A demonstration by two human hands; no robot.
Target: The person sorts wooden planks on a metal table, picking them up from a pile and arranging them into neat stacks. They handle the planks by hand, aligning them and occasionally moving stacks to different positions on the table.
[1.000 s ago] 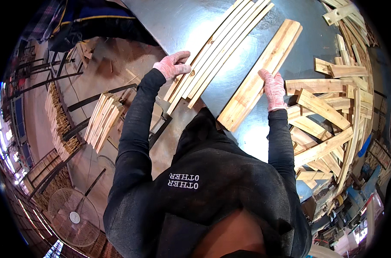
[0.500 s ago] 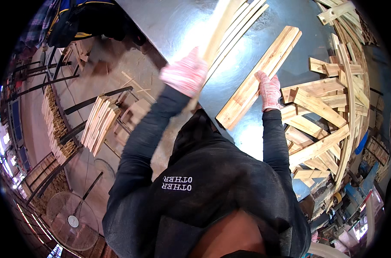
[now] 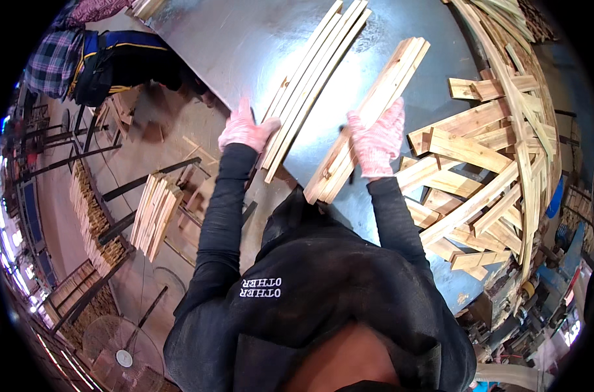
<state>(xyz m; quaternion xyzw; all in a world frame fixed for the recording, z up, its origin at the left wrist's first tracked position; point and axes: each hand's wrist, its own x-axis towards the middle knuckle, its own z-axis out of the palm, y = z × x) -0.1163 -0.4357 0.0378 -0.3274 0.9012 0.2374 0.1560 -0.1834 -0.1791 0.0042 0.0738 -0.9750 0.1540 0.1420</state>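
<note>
Both my hands wear pink-and-white knitted gloves. My left hand [image 3: 248, 129] is open, fingers stretched out and thumb apart. Its thumb touches the left side of a row of long thin wooden strips [image 3: 310, 85], which lie side by side on the metal tabletop [image 3: 228, 39] and overhang its near edge. To the right, my right hand [image 3: 378, 140] spans a bundle of wider wooden slats [image 3: 385, 75], thumb on the left side and fingers on the right. The bundle lies slanted, its near end at the table edge.
On the right is a loose pile of wooden boards [image 3: 470, 153] beside a long curved strip [image 3: 520, 144]. A person in a plaid sleeve [image 3: 52, 62] stands at the far left. Stacked slats [image 3: 154, 215] rest on a rack, and a fan [image 3: 124, 357] stands lower left.
My left hand has let go of the wooden strip it held and moved left and down, its fingers now spread. My right hand and the slat bundle have shifted left.
</note>
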